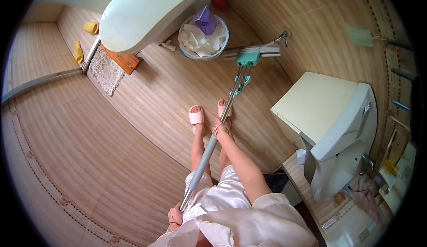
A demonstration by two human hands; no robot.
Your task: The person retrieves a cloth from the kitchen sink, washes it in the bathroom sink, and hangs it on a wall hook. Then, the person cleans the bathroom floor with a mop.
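A sponge mop [207, 156] with a grey grip and metal pole slants from my left hip up toward the far wall. Its teal head [248, 56] is near the trash bin, and a teal lever [240, 85] sits partway along the pole. My right hand [220, 129] is wrapped round the middle of the pole, above my feet. Lower down, beside my shorts, my left hand [175, 215] grips the pole's near end. Both hands are closed on it. The head's sponge underside cannot be made out clearly.
A trash bin [181, 47] full of paper stands beside the toilet [133, 16]. A wooden stool [126, 60] and shaggy mat [106, 72] lie left of it, with yellow slippers [78, 52] beyond. To my right are a cream-topped cabinet [318, 104] and a white washbasin [342, 158].
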